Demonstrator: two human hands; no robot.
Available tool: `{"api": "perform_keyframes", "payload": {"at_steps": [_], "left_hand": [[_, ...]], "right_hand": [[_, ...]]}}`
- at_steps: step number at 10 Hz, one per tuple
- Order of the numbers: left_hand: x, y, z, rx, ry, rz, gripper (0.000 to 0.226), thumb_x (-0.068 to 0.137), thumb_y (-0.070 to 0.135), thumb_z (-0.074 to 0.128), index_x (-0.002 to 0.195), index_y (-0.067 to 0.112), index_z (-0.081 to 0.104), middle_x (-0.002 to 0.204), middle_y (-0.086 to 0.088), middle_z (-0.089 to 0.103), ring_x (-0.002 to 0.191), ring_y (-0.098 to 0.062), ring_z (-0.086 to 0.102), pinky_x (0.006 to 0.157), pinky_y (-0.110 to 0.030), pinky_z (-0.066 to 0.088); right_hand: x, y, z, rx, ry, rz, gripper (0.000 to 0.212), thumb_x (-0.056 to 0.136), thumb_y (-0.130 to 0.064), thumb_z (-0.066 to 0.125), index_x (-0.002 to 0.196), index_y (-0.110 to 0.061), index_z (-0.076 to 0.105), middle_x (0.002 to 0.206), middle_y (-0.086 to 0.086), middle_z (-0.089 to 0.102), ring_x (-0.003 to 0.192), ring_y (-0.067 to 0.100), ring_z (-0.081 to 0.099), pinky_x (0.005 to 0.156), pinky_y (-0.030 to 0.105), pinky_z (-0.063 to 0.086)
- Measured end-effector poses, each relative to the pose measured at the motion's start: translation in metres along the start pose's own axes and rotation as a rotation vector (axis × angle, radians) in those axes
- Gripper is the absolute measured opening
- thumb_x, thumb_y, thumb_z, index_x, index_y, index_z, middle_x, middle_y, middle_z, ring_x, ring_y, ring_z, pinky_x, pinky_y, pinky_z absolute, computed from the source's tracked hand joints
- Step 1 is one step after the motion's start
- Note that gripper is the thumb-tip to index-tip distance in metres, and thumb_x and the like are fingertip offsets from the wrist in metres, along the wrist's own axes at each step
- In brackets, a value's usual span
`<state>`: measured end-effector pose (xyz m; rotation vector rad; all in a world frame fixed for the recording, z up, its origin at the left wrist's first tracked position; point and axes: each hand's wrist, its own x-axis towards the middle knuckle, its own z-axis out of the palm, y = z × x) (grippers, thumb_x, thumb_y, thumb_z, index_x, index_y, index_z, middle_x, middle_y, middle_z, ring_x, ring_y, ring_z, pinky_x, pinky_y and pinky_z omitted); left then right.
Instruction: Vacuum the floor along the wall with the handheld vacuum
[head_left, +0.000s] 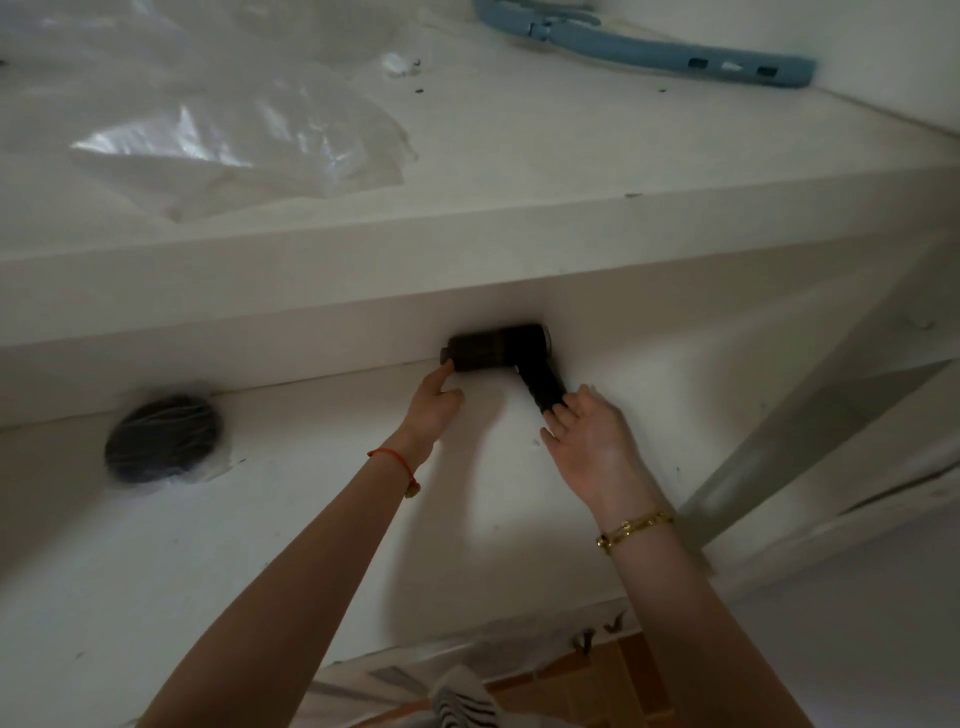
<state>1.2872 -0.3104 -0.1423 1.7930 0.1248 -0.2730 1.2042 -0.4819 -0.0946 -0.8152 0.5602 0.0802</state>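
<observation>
Handheld vacuum (493, 347) lay on the white floor (260, 519), against the foot of a raised ledge (467, 249). Right grip (587, 441) rested released, fingers straight on the handle. Left grip (431, 400) touched the barrel end; whether it clasped could not be told.

Colour key: handheld vacuum (498, 348), black, its barrel tinged brown; ledge (571, 156), off-white with a few scattered dark specks; long plastic tool (649, 49), pale blue; crumpled plastic sheet (234, 130), clear with white glare; round object (163, 439) under clear film, dark grey; cord bracelet (395, 460), red; chain bracelet (634, 527), gold; floor tiles (618, 670), orange-brown; cloth (462, 701), grey-and-white stripes
</observation>
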Motion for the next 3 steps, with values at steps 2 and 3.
{"api": "perform_keyframes", "payload": {"at_steps": [2, 3], "left_hand": [[-0.027, 0.004, -0.010, 0.139, 0.005, 0.087, 0.059, 0.094, 0.006, 0.054, 0.149, 0.016, 0.036, 0.150, -0.008, 0.043, 0.133, -0.024, 0.048, 0.090, -0.026, 0.044], [-0.048, -0.001, -0.021, 0.220, 0.049, 0.197, 0.060, 0.092, 0.007, 0.059, 0.147, 0.016, 0.039, 0.151, -0.006, 0.042, 0.136, -0.023, 0.044, 0.101, -0.027, 0.039]], "right_hand": [[-0.003, 0.003, -0.009, -0.170, 0.000, -0.051, 0.056, 0.103, -0.032, 0.037, 0.152, -0.009, 0.024, 0.156, 0.011, 0.032, 0.142, 0.023, 0.034, 0.117, 0.037, 0.024], [-0.009, 0.008, -0.011, -0.299, -0.018, -0.103, 0.055, 0.102, -0.035, 0.039, 0.151, -0.011, 0.029, 0.153, 0.008, 0.038, 0.137, 0.020, 0.039, 0.117, 0.037, 0.026]]}}
